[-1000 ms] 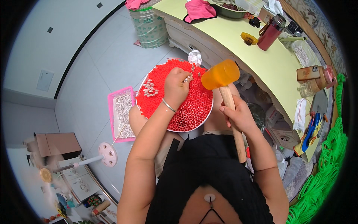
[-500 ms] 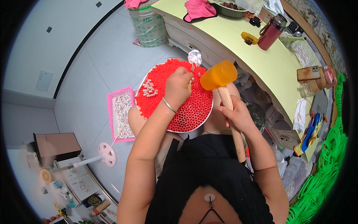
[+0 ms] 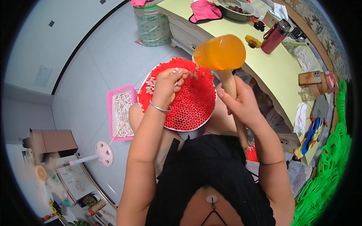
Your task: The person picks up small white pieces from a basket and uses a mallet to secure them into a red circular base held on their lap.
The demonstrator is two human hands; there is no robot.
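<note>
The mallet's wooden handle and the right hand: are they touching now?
Touching. The head view shows the right hand wrapped around the wooden handle, which passes through the closed grip and comes out below.

Translucent orange mallet head (image 3: 220, 52) is blocking the round white tray (image 3: 186, 130) rim at the tray's 1 o'clock. The bare left hand (image 3: 170, 83) mostly hides some tiny whitish bit (image 3: 176, 83), and the bright green coiled cord (image 3: 327, 162) gets cut off around 4 o'clock.

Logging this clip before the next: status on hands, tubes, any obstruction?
Right hand grips orange mallet, head up. Left hand over red tubes, fingers curled. Mallet blocks view of tubes' far-right edge.
</note>
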